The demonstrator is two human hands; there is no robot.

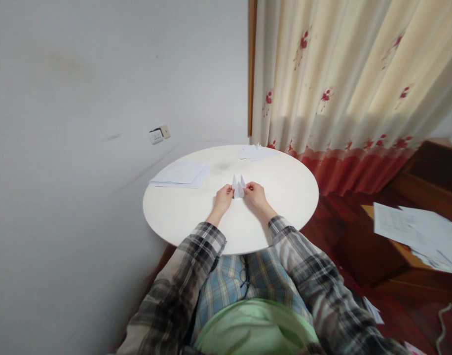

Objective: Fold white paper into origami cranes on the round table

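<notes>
Between my two hands, above the round white table (189,222), is a small piece of folded white paper (239,190) with pointed tips sticking up. My left hand (223,197) pinches its left side between thumb and fingers. On the other side, my right hand (256,195) grips the right edge the same way. The paper's lower end is close to the tabletop; whether it touches, I cannot tell. The fingers partly cover both of its sides.
A stack of white paper sheets (179,174) lies at the table's left. Near the far edge are some loose paper pieces (256,152). A wall with a socket (156,136) borders the left, and a flowered curtain (333,98) hangs behind. Papers (414,229) cover a wooden box at right.
</notes>
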